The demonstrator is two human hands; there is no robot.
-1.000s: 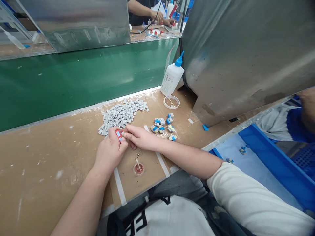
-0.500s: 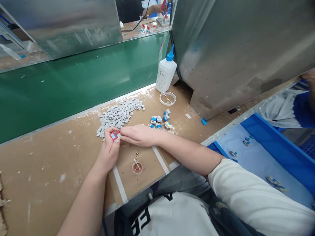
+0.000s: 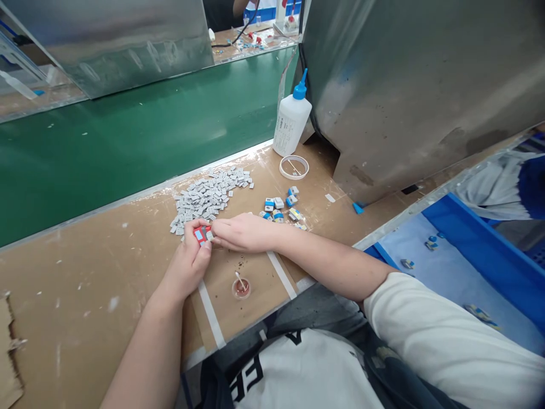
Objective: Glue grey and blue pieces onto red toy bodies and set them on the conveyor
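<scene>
My left hand (image 3: 186, 267) grips a small red part with a blue face (image 3: 200, 234) just in front of a heap of small grey pieces (image 3: 208, 196). My right hand (image 3: 240, 232) lies flat on the brown table, its fingertips pressed against the red part's right side; whether it pinches a grey piece there is hidden. A little round cap with a stick in it (image 3: 240, 287) sits on the table just below both hands, inside a taped rectangle.
Several blue-and-white parts (image 3: 281, 205) lie right of my hands. Behind them stand a white ring (image 3: 293, 167) and a white squeeze bottle with a blue tip (image 3: 292, 117). A green conveyor belt (image 3: 128, 136) runs behind the table. A blue bin (image 3: 477, 261) sits at right.
Both hands stay together on the red part with only small finger shifts. The view has drifted slightly, so the table items sit a little differently in frame.
</scene>
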